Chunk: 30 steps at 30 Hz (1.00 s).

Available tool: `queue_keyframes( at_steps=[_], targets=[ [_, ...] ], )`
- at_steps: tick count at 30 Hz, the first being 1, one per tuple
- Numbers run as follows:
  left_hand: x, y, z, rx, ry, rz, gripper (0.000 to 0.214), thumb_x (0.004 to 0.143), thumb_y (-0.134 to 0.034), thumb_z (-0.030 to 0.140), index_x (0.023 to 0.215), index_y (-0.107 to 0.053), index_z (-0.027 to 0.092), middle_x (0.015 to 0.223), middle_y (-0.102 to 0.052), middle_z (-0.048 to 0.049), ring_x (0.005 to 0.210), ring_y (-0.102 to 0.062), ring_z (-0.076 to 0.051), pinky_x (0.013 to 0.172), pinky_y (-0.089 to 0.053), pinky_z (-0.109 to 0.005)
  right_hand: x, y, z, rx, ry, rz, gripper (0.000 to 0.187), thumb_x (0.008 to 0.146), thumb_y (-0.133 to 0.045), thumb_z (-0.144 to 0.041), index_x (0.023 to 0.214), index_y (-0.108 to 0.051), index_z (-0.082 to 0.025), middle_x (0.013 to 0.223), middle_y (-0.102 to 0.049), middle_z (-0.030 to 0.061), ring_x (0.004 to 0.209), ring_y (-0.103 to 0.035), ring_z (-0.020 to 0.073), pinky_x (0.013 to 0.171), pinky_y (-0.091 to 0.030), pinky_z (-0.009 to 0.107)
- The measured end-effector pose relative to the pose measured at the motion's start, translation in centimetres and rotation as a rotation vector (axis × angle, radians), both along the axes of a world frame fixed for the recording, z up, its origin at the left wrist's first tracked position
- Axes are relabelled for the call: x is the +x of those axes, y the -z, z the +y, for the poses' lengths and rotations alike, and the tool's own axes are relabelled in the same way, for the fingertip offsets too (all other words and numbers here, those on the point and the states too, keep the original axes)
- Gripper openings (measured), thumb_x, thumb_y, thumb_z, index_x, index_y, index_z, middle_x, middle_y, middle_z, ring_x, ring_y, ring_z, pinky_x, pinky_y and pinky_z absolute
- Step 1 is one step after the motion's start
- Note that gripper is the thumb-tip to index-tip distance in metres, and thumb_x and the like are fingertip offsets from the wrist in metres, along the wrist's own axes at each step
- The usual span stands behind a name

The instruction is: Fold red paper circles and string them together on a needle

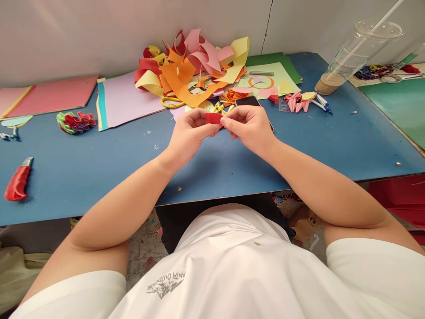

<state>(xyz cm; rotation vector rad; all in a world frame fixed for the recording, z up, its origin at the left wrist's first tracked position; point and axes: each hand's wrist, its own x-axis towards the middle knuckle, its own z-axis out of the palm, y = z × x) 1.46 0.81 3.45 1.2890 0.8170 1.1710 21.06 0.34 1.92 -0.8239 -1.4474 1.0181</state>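
Note:
Both my hands are raised over the middle of the blue table (99,173) and pinch a small piece of red paper (213,118) between them. My left hand (189,133) grips its left end with fingers curled. My right hand (250,126) pinches the right end with thumb and fingers. Just behind my hands lie small folded yellow paper pieces (221,107) and a dark phone (247,101), partly hidden by my right hand.
A heap of cut coloured paper scraps (192,66) and yellow scissors (172,103) lie at the back. Paper sheets (129,97), a ruffled paper flower (75,122), a red utility knife (18,181), pink folded pieces (299,102), pens (322,104) and a plastic cup with a straw (355,55) surround them.

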Motion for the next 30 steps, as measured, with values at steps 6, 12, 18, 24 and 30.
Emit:
queue_keyframes(
  at_steps=[6,12,18,24,30],
  targets=[
    [-0.02,-0.01,-0.01,-0.057,0.002,0.032,0.035,0.059,-0.102,0.019,0.082,-0.076,0.022,0.076,-0.078,0.0038,0.073,-0.07,-0.012,0.073,-0.057,-0.029,-0.2,0.09,0.1,-0.109,-0.04,0.054,0.021,0.083,-0.089,-0.03,0.076,-0.071,-0.022,0.061,-0.063,-0.0045,0.05,-0.054,0.0092,0.049,-0.045,0.025],
    [-0.21,-0.22,-0.03,-0.112,0.024,0.007,0.04,0.057,-0.103,0.015,0.084,-0.074,0.021,0.077,-0.079,0.0045,0.071,-0.07,-0.011,0.071,-0.056,-0.027,-0.53,0.28,-0.08,-0.146,-0.07,0.085,0.02,0.083,-0.089,-0.029,0.08,-0.071,-0.022,0.059,-0.065,-0.004,0.05,-0.055,0.0102,0.046,-0.042,0.023],
    [-0.39,0.08,0.11,-0.166,0.032,-0.027,0.043,0.057,-0.108,0.015,0.085,-0.076,0.02,0.075,-0.078,0.0045,0.068,-0.069,-0.009,0.069,-0.056,-0.025,-0.38,0.38,-0.01,-0.117,-0.108,0.071,0.028,0.082,-0.097,-0.037,0.083,-0.073,-0.022,0.065,-0.068,-0.0034,0.052,-0.055,0.0102,0.046,-0.043,0.024],
    [-0.34,-0.18,0.11,-0.229,0.041,-0.079,0.055,0.055,-0.116,0.015,0.096,-0.079,0.02,0.083,-0.084,0.0018,0.078,-0.078,-0.011,0.075,-0.063,-0.024,-0.17,0.42,0.28,-0.081,-0.054,0.056,0.03,0.084,-0.099,-0.04,0.086,-0.076,-0.021,0.067,-0.068,-0.0033,0.054,-0.057,0.0104,0.046,-0.044,0.024],
    [-0.32,0.06,0.34,-0.253,0.003,-0.097,0.068,0.054,-0.112,0.011,0.111,-0.077,0.024,0.083,-0.084,0.0038,0.081,-0.082,-0.014,0.073,-0.065,-0.025,-0.3,0.31,0.1,-0.054,-0.012,0.038,0.03,0.084,-0.1,-0.041,0.085,-0.076,-0.022,0.072,-0.07,-0.003,0.057,-0.06,0.0115,0.057,-0.058,0.029]
  ],
)
